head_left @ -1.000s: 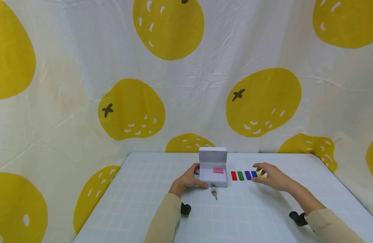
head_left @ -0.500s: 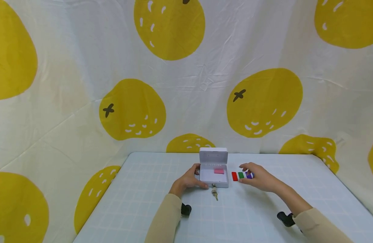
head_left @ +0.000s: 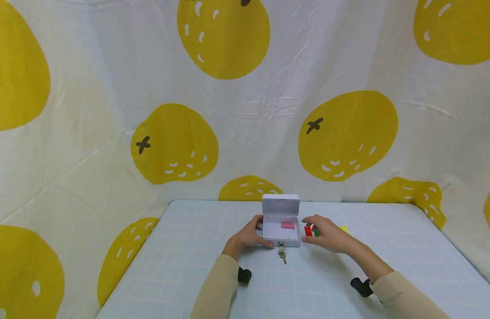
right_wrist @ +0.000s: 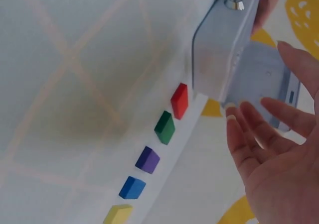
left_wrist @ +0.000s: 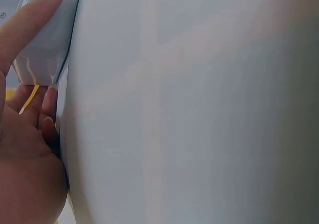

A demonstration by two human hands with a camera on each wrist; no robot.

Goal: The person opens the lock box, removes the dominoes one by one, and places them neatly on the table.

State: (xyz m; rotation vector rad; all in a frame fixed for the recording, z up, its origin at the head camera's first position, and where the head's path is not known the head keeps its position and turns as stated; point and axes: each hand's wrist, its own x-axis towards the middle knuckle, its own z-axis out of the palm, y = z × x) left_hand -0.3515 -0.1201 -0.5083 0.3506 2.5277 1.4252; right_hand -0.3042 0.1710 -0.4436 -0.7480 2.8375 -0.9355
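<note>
A small white metal lockbox (head_left: 293, 243) stands with its lid (head_left: 280, 205) raised and a pink block (head_left: 287, 225) inside. Keys (head_left: 282, 254) hang from its front lock. My left hand (head_left: 246, 235) grips the box's left side, thumb along the front and fingers round the side. My right hand (head_left: 328, 235) hovers over a row of blocks just right of the box, fingers spread and holding nothing. In the right wrist view that row runs red block (right_wrist: 180, 101), green block (right_wrist: 165, 128), purple block (right_wrist: 148, 160), blue block (right_wrist: 132, 188), yellow block (right_wrist: 118, 214). The head view hides the purple and blue ones.
Everything stands on a table (head_left: 181, 261) with a pale checked cloth. Behind it hangs a white curtain (head_left: 260, 133) printed with large yellow fruit. A black wrist strap piece (head_left: 361, 287) shows at the right sleeve, another black piece (head_left: 245, 275) at the left.
My right hand has moved left along the row, from beside the blue and yellow blocks to the red and green ones. The left hand stays on the lockbox; the blocks have not moved.
</note>
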